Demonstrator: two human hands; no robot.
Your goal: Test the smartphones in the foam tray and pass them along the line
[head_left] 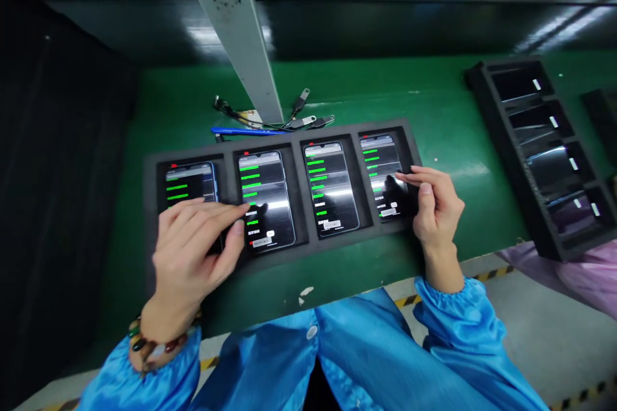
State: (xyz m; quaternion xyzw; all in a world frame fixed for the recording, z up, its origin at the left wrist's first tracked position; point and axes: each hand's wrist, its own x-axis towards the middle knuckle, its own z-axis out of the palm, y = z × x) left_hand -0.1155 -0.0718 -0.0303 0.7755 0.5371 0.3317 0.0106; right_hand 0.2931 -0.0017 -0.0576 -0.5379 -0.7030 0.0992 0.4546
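Beaded bracelets (159, 348) circle the wrist behind the left hand (190, 247), whose fingers (229, 215) are bunched together, with a narrow gap to the thumb and nothing held. Beneath them, partly covered, lies the first phone (193, 186), in the leftmost slot of a dark four-slot tray (151, 186) on the green worktop (457, 109). The left index fingertip reaches the left edge of the second phone (267, 205), which lies just right of those fingers; whether it touches the screen I cannot tell. Beyond them, farther from the body, a blue stick (248, 132) and black cables (301, 102) lie behind the tray. The third phone (332, 192) sits between the two hands, clear of both. The right hand (436, 205) points its index finger left over the fourth phone (378, 166), fingertip at or just above the glass, thumb a little apart, holding nothing. All four screens show green lines of text. Well right of those fingers, a second tray (527, 205) holds dark glossy devices, with pink fabric (578, 273) near its lower end.
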